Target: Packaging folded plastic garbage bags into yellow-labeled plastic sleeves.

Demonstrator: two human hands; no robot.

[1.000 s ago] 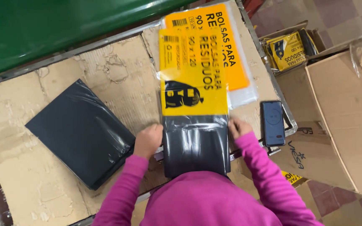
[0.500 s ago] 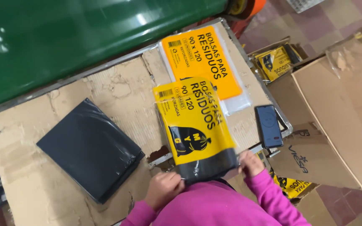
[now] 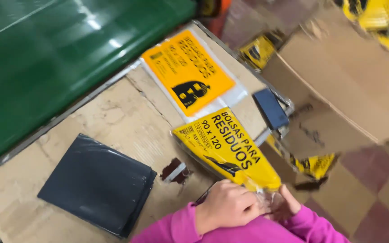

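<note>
A: Yellow packet (image 3: 227,150) is lying now much nearer to the person than one second ago. Before, it was flat on the cardboard table top (image 3: 113,117) with the dark folded bags showing out of its lower end. Now that dark part is not showing any more, and the packet is tilting, its near end rising off the table.

B: And the hands, are they closing on it?

A: Yes. The left hand (image 3: 226,208) is curling over the near end of the packet, and the right hand (image 3: 287,204) is pinching the clear plastic edge just beside it. Both hands are together, almost touching, and they were apart on the two sides before.

B: So what is this meaning for the work?

A: I judge the bags are sitting fully inside the packet, and the hands are busy with its open end.

B: What is around them?

A: Far to the left of the hands, a black folded stack (image 3: 97,184) is resting, not moved. Beyond the hands, an orange packet (image 3: 187,76) is lying flat. Up and right of the right hand, a dark phone (image 3: 271,108) is lying, and past it an open carton (image 3: 338,85).
</note>
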